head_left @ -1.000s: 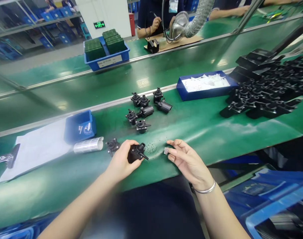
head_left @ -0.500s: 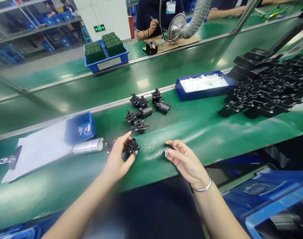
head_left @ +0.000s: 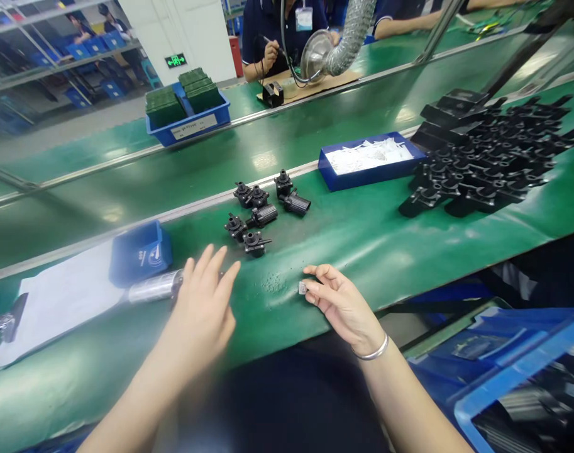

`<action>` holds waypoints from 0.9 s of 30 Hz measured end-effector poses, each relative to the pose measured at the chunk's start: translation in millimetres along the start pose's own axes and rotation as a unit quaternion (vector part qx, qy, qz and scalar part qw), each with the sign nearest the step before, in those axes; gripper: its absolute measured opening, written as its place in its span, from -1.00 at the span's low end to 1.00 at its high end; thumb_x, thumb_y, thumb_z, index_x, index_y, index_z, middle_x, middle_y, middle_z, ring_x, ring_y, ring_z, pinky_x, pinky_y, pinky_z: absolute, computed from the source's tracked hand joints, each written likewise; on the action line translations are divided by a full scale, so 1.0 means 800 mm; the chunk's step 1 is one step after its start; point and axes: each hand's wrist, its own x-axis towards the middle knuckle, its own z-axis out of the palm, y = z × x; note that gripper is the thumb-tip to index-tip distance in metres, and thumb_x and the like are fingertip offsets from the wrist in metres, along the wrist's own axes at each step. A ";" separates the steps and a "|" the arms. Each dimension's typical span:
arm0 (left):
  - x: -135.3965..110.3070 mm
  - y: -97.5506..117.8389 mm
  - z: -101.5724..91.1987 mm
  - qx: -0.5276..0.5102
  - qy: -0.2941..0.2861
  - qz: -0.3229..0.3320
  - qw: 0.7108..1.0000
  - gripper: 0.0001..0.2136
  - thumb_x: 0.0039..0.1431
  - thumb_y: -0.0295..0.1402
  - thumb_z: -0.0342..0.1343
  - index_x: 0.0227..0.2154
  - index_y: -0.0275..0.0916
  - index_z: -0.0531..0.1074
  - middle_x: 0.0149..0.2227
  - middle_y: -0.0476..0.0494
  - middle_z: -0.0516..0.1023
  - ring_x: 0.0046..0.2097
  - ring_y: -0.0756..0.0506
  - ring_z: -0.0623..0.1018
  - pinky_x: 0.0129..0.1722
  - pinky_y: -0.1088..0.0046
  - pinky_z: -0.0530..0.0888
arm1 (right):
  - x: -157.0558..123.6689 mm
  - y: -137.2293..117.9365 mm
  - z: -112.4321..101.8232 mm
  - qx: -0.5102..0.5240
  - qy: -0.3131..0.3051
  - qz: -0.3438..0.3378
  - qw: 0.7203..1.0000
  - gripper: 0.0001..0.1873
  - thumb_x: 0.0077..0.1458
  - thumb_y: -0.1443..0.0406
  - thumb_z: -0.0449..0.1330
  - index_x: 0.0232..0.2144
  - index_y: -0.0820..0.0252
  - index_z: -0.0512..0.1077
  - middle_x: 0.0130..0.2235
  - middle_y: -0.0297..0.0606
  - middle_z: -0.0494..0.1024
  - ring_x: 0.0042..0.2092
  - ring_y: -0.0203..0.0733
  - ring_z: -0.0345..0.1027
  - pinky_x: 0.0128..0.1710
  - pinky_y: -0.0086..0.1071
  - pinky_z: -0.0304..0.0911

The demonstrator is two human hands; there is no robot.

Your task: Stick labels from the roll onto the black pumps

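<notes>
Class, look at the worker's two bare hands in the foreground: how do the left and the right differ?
Pose: the left hand is spread with its back showing, while the right hand is curled, thumb and finger pinched together.
Hold: the right hand grips a small pale square tag; the left hand grips nothing visible.
Wrist: the right wears a silver bangle; the left has none.
Shared: both are over the green tabletop.

Cannot read marks on the small white label (head_left: 302, 288), too tiny; cannot see the right end of the rolled sheet (head_left: 151, 287) behind the left hand (head_left: 202, 311); cannot follow the metal clip (head_left: 0, 322) past the left edge, nor the blue crate (head_left: 517, 370) past the right.
</notes>
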 end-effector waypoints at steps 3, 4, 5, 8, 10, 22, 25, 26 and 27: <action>0.043 0.023 0.006 -0.053 0.053 -0.018 0.997 -0.41 0.14 -0.45 0.06 0.24 -0.32 0.07 0.27 -0.45 0.13 0.29 -0.39 0.16 0.22 -0.09 0.20 | 0.000 0.000 0.001 0.005 0.006 -0.004 1.000 -0.74 -0.12 0.35 0.44 -0.40 0.11 0.43 -0.09 -0.39 0.44 -0.31 -0.38 0.38 -0.33 -0.44 0.32; 0.060 0.026 0.013 -0.060 0.068 -0.038 0.995 -0.42 0.13 -0.44 0.08 0.22 -0.34 0.09 0.23 -0.48 0.18 0.25 -0.40 0.22 0.18 -0.07 0.25 | -0.001 0.000 0.001 0.007 0.009 -0.005 1.000 -0.74 -0.13 0.36 0.44 -0.39 0.10 0.43 -0.08 -0.40 0.43 -0.29 -0.38 0.39 -0.31 -0.43 0.33; 0.076 0.027 0.021 -0.060 0.067 -0.059 0.994 -0.44 0.12 -0.46 0.10 0.19 -0.37 0.12 0.18 -0.50 0.23 0.21 -0.41 0.27 0.14 -0.06 0.29 | -0.003 -0.001 0.000 0.010 0.011 -0.007 1.000 -0.73 -0.13 0.36 0.44 -0.38 0.09 0.44 -0.08 -0.40 0.43 -0.28 -0.37 0.39 -0.28 -0.42 0.34; 0.104 0.023 0.040 -0.070 0.028 -0.073 0.994 -0.55 0.12 -0.53 0.08 0.10 -0.41 0.24 0.01 -0.47 0.39 0.06 -0.38 0.39 0.01 -0.01 0.38 | -0.009 -0.002 -0.005 0.022 0.013 -0.014 1.000 -0.75 -0.10 0.37 0.43 -0.37 0.08 0.45 -0.09 -0.41 0.43 -0.28 -0.37 0.38 -0.21 -0.39 0.36; 0.102 0.021 0.047 -0.124 0.018 -0.037 0.991 -0.60 0.16 -0.48 0.09 0.08 -0.36 0.27 -0.06 -0.37 0.43 0.01 -0.32 0.41 -0.01 0.05 0.38 | -0.012 -0.002 -0.010 0.026 0.013 -0.023 0.999 -0.77 -0.08 0.38 0.42 -0.38 0.08 0.45 -0.11 -0.42 0.43 -0.29 -0.39 0.37 -0.18 -0.40 0.35; 0.059 0.059 0.093 -0.680 -0.048 -0.118 0.722 -0.60 0.05 -0.30 0.29 -0.04 -0.19 0.39 0.00 -0.21 0.41 0.02 -0.18 0.46 0.08 0.23 0.36 | -0.013 -0.011 -0.013 0.032 0.035 -0.065 0.997 -0.74 -0.08 0.37 0.40 -0.35 0.03 0.43 -0.14 -0.43 0.42 -0.28 -0.40 0.35 -0.19 -0.48 0.35; 0.052 0.059 0.080 -0.799 -0.100 -0.190 0.562 -0.57 0.09 -0.28 0.26 0.04 -0.17 0.35 -0.01 -0.18 0.43 -0.02 -0.16 0.50 0.03 0.28 0.39 | -0.020 -0.014 -0.007 0.023 0.029 -0.063 0.997 -0.72 -0.10 0.38 0.41 -0.39 0.06 0.38 -0.15 -0.41 0.40 -0.28 -0.39 0.33 -0.23 -0.50 0.34; 0.049 0.059 0.075 -0.818 -0.111 -0.206 0.525 -0.56 0.10 -0.28 0.25 0.05 -0.16 0.34 -0.03 -0.17 0.45 -0.04 -0.14 0.51 0.00 0.30 0.40 | -0.022 -0.014 -0.005 0.019 0.023 -0.061 0.998 -0.71 -0.10 0.38 0.41 -0.41 0.08 0.36 -0.16 -0.41 0.39 -0.29 -0.39 0.33 -0.24 -0.50 0.34; 0.046 0.059 0.071 -0.830 -0.117 -0.216 0.500 -0.55 0.10 -0.29 0.26 0.06 -0.15 0.34 -0.06 -0.15 0.46 -0.06 -0.13 0.52 -0.02 0.32 0.41 | -0.023 -0.014 -0.002 0.014 0.016 -0.058 0.998 -0.71 -0.10 0.38 0.41 -0.42 0.09 0.34 -0.16 -0.40 0.38 -0.29 -0.39 0.32 -0.25 -0.50 0.33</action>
